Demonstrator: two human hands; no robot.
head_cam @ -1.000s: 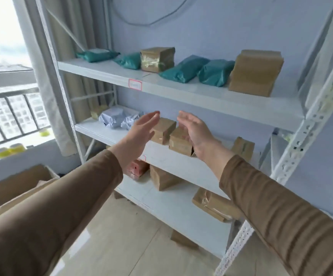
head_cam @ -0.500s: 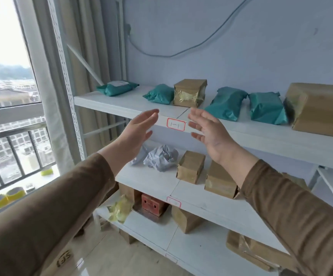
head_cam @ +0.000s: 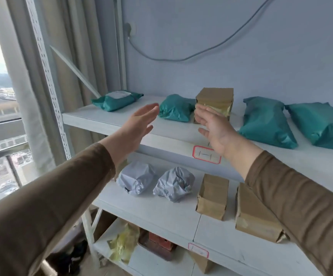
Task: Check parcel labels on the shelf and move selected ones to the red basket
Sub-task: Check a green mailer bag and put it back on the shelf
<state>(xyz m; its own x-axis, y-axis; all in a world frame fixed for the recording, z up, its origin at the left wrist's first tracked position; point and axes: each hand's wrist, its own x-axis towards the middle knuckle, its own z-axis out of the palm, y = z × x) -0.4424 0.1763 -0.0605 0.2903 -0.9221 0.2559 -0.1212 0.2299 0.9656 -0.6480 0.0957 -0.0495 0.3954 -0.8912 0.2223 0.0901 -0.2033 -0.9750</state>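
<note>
The person looks ready to pick up a parcel from the top shelf point(head_cam: 110, 120) and read its label; to do this step well, the two hands should come in from both sides of one parcel, hold it softly, and turn it until the label faces up; a squashy bag should not be squeezed hard.

At the left end of the top shelf lies a flat green bag point(head_cam: 117, 100) with a white label on top; the left hand point(head_cam: 135, 126) is held up over the front edge of that shelf, fingers straight and spread, palm facing right; it holds nothing and touches nothing; its fingertips are near the small green bag point(head_cam: 176, 107) in the middle of the shelf.

Just beside that bag, to the right, stands the brown box point(head_cam: 215, 100) wrapped in shiny tape; the right hand point(head_cam: 214, 130) is up in front of it, fingers straight and spread, palm facing left; it holds nothing; whether the fingertips touch the box cannot be told.

More to the right lie two big green bags point(head_cam: 267, 122); the red basket is not in view.
</note>
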